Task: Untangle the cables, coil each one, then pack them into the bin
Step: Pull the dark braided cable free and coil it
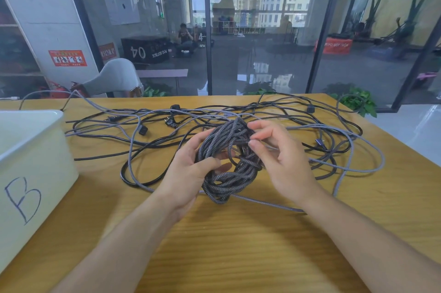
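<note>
Near the middle of the table, the left hand grips a braided cable coil while the right hand pinches its strands. The loose cables sprawl toward the far edge; the bin sits at the left edge. A snagged strand could drag the loops undone.

A glass wall (green banded) fronts a gym hall; grey chair beside the wooden table.

I see a coiled braided cable above the worktop middle, loose tangled cables behind it, white bin at left edge.
</note>
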Available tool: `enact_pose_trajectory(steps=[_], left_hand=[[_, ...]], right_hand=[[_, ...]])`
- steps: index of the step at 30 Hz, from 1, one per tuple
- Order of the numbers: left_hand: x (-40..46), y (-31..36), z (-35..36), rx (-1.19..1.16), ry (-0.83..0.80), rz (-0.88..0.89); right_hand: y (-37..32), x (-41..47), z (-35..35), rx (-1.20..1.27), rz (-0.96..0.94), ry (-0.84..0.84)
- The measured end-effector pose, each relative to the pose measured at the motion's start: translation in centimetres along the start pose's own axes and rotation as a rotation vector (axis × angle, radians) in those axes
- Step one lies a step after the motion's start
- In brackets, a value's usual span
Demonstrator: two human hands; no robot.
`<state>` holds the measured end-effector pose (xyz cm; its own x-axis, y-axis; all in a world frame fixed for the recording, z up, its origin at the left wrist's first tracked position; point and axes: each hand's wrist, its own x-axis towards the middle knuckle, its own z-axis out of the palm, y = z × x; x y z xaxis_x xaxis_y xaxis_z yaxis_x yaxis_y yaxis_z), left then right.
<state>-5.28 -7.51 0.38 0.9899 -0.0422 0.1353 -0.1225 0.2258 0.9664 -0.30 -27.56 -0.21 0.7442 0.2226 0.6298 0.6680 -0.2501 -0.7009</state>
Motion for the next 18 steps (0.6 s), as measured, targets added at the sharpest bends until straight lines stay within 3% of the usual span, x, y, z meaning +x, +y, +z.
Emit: enact_pose_trajectory(steps=[6, 18], left_hand=[[0.0, 0.2, -0.3, -0.077, -0.014, -0.03], [-0.5, 0.5, 0.3, -0.162, -0.034, -0.025]], right_hand=[[0.3, 0.6, -0.3, 0.162, 0.157, 0.048], [-1.0, 0.0, 0.6, 0.437, 0.469, -0.199]])
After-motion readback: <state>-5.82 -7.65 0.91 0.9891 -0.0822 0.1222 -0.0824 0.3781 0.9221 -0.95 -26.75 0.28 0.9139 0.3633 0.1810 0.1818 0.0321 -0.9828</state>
